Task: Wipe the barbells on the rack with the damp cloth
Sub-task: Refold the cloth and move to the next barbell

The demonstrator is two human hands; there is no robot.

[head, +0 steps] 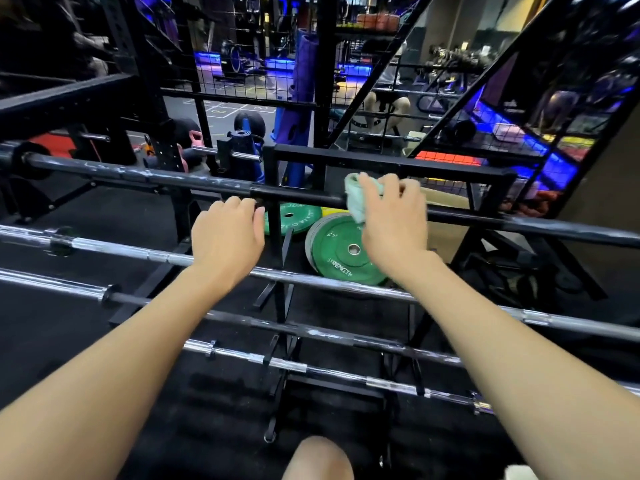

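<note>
Several barbells lie across a black rack (277, 233), stepped from far to near. The farthest is a dark, scuffed barbell (145, 174). My right hand (394, 216) grips a pale green cloth (356, 195) wrapped over that bar, right of the rack's upright. My left hand (228, 233) curls its fingers over the same bar just left of the upright. Below it run a chrome barbell (114, 249), a dark-shafted barbell (311, 332) and another chrome barbell (311, 370).
Green weight plates (337, 254) lie on the floor behind the rack. A black frame rail (388, 161) and wire mesh panels stand beyond the top bar. Kettlebells (194, 140) and a blue roller (301, 84) sit farther back. My knee (318, 459) shows at the bottom.
</note>
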